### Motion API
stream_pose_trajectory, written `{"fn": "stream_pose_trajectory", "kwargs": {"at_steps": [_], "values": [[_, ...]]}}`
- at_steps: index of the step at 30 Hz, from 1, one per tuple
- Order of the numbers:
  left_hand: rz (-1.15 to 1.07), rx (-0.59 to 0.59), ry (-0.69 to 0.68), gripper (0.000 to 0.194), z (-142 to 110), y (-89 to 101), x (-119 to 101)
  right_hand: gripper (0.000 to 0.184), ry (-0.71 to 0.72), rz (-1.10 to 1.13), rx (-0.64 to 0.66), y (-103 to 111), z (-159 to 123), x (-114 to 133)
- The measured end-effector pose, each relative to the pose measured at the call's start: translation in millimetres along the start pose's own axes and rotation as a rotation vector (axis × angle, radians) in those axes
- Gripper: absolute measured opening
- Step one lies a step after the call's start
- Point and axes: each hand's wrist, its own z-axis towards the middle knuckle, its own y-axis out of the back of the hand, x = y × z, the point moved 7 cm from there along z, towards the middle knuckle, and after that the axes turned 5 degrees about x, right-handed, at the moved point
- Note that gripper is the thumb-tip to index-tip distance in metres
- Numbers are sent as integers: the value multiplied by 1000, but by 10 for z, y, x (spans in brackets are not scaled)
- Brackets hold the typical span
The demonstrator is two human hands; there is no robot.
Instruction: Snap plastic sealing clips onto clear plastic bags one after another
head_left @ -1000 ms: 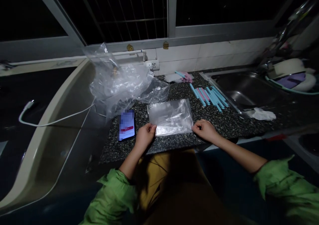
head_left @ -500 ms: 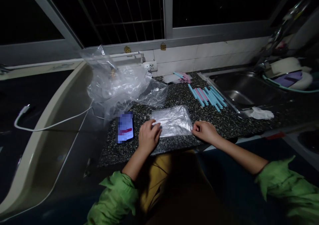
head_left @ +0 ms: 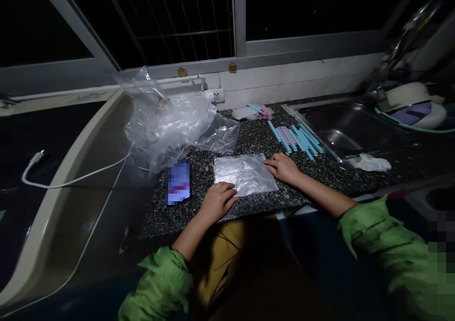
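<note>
Near the front edge of the tabletop [head_left: 159, 219], a plastic bag [head_left: 249, 172] is laid flat, touched by the loosely extended left hand [head_left: 217, 200] and right hand [head_left: 283, 168]; a tabletop strip is seen between.

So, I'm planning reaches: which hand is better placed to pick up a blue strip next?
Likely the right hand: it touches the right edge of the clear plastic, nearer the blue strips. The left hand rests at the plastic's near edge, farther off.

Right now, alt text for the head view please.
A person's left hand and right hand touch a clear plastic sheet on a speckled countertop, a lit smartphone at left; crumpled plastic lies behind, blue and pink strips beside a steel sink.
</note>
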Motion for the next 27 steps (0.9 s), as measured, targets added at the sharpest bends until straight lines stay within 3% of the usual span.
{"fn": "stream_pose_trajectory", "kwargs": {"at_steps": [3, 8, 12, 15, 22, 27], "values": [[4, -19, 7, 22, -1, 4, 11, 29, -36, -46, -96, 71, -51, -90], [89, -72, -25, 18, 9, 15, -33, 27, 238, 48, -236, 232, -387, 159], [141, -151, -35, 17, -3, 93, -66, 32, 416, 86, -211, 249, -597, 382], [105, -173, -61, 17, -35, 149, -95, 41, 453, 60, -155, 216, -615, 425], [-85, -46, -86, 18, -147, 154, -68, 26, 459, 34, -114, 98, -472, 300], [-148, 90, 44, 53, -195, 146, 184, 25, 460, 144, -125, 35, -453, 248]]}}
